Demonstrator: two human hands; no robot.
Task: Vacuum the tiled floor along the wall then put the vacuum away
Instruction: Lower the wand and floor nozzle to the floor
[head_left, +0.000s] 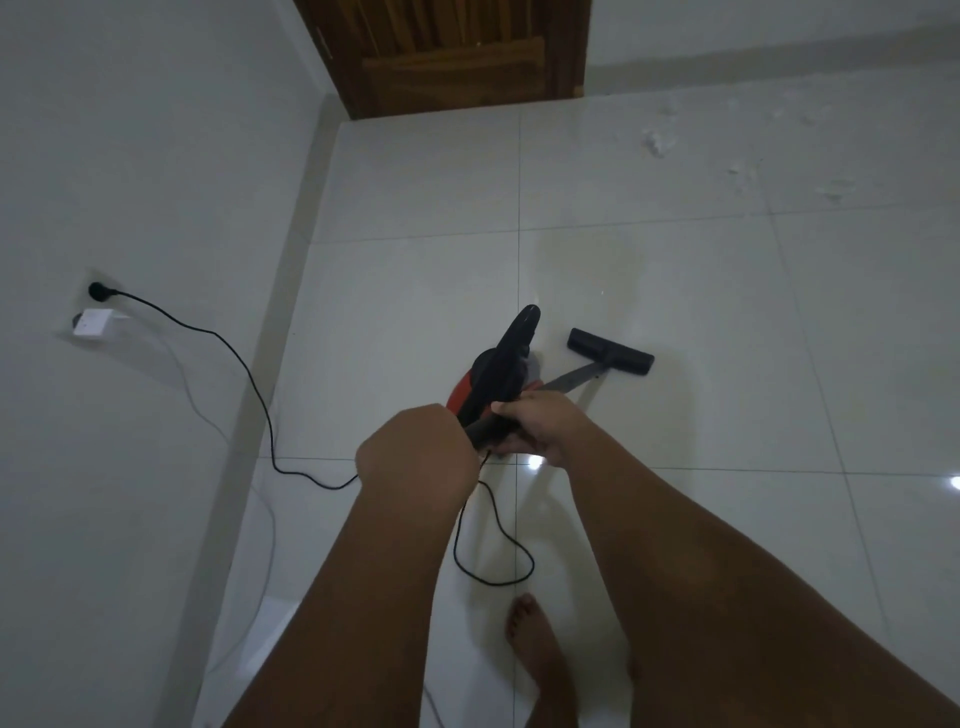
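Note:
A red and black stick vacuum (498, 369) stands tilted over the white tiled floor (675, 291). Its grey tube runs to a black floor head (610, 351) lying flat on the tiles. My right hand (540, 426) grips the vacuum's black handle from the right. My left hand (415, 452) is curled at the rear end of the handle; its fingers are hidden, so what it holds cannot be told. A black power cord (249, 374) runs from a wall plug (97, 291) across the floor and loops under my hands.
The white wall (130, 156) with a grey skirting strip borders the floor on the left. A white adapter (93, 322) with a pale cable sits under the plug. A brown wooden door (447, 52) closes the far corner. White debris (660, 137) lies scattered far right. My bare foot (530, 639) stands below.

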